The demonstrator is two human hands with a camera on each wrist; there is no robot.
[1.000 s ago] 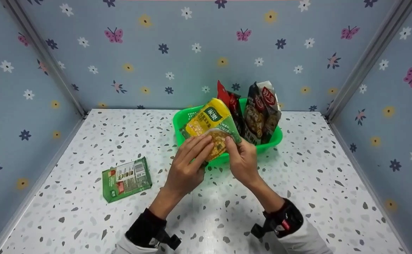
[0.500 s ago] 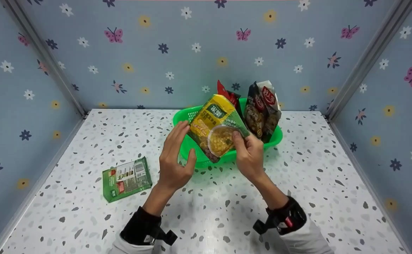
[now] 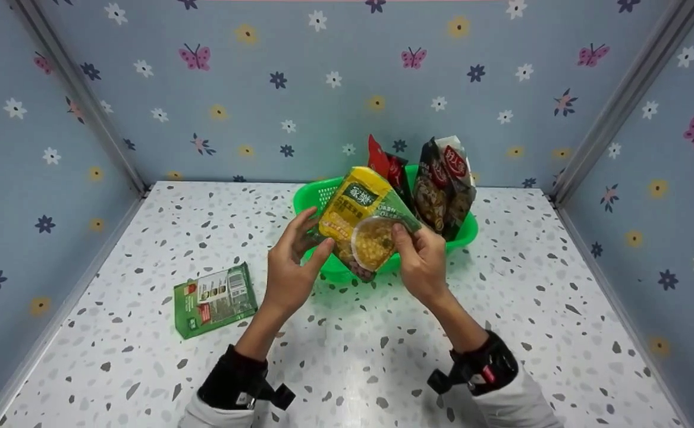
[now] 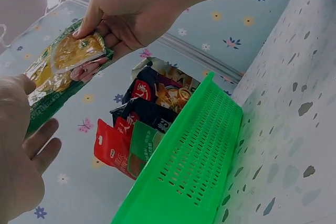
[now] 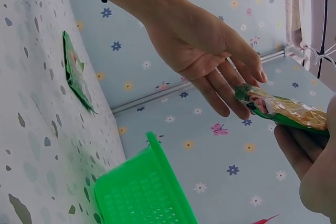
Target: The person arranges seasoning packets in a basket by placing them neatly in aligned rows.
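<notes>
A yellow-and-green soup packet (image 3: 352,205), printed with a bowl of corn soup, is held up over the green basket (image 3: 306,203). My right hand (image 3: 421,264) pinches its right edge, thumb on the printed front and fingers behind. At the packet's left edge is my left hand (image 3: 290,270), thumb spread away from its fingers. In the right wrist view the left hand's extended fingers (image 5: 226,93) reach the end of the packet (image 5: 294,113). The left wrist view shows the right hand (image 4: 126,17) gripping the opposite end of the packet (image 4: 73,59).
Black packets (image 3: 433,193) and a red packet (image 3: 377,157) stand upright in the basket. A green packet (image 4: 142,145) is also inside it. Another green packet (image 3: 219,300) lies back side up on the speckled table (image 3: 347,368), to the left. A flowered wall (image 3: 251,131) rises behind.
My left hand has come off the packet's front and moved left to its edge, its fingers spreading. The right hand keeps its pinch and has shifted slightly right, turning the packet.
</notes>
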